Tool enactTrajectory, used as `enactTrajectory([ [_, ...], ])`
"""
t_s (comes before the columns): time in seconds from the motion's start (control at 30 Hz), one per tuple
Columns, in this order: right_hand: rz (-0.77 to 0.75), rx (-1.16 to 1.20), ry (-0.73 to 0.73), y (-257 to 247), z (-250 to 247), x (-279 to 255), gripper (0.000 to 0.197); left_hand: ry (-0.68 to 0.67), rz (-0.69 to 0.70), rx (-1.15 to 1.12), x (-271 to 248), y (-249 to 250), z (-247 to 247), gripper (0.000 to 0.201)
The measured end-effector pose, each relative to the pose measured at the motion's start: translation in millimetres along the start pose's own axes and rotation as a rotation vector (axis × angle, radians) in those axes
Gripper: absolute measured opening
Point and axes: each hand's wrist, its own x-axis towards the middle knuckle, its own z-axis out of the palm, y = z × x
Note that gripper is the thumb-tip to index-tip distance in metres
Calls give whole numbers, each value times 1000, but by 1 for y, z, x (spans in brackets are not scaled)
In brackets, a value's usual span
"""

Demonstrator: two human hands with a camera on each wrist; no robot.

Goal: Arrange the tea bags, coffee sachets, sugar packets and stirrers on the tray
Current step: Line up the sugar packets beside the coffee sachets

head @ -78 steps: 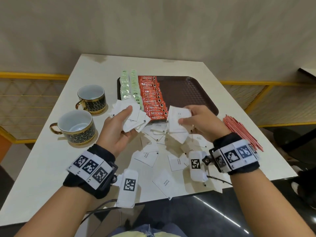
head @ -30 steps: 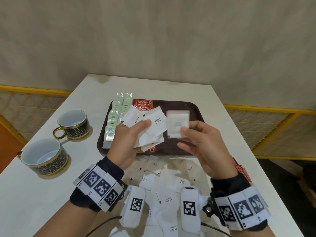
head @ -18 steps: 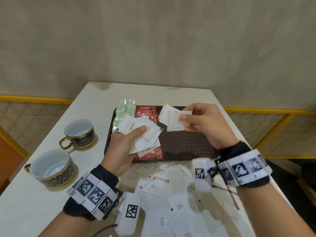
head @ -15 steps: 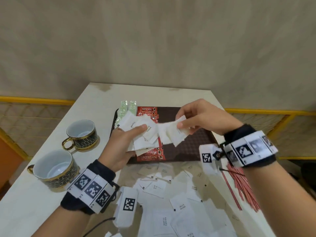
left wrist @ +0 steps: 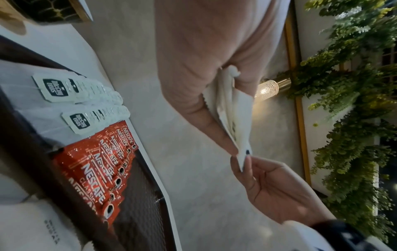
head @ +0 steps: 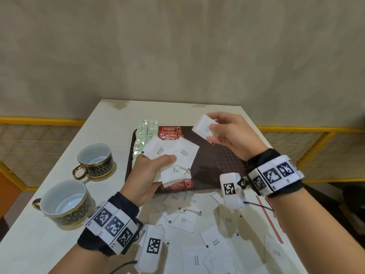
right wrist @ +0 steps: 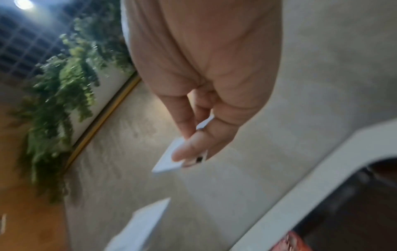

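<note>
Currently sugar step: left hand grips a fan of white paper sugar packets above the dark brown plastic tray, right hand pinches one packet at 1 o'clock; next, probably lay it on bare tray beside red coffee sachets.

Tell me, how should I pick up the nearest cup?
Take the cup by its gold handle, coming from the left. The handle sticks out that way, clear of the other cup, and the mouth faces up, so keep it level.
</note>
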Motion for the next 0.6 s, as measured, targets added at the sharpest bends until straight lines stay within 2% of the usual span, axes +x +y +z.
enactTrajectory([
  [0.1,151,329,72,14,7,-20,25,76,44,-48,2,-4,4,35],
  [0.17,222,418,85,24,18,-34,17,121,69,-81,3,-8,6,36],
  [0.23,257,402,63,33,29,-42,7,155,80,-113,2,-12,9,36],
  [0.3,268,324,57,41,36,-42,18,165,72,-149,3,-16,10,38],
  [0.37,252,254,81,45,39,-39,22,164,63,-164,3,-20,11,41],
  [0.47,231,221,69,48,37,-32,11,137,42,-163,5,-25,10,46],
  [0.6,272,158,-38,46,30,-16,4,132,33,-154,12,-26,7,45],
])
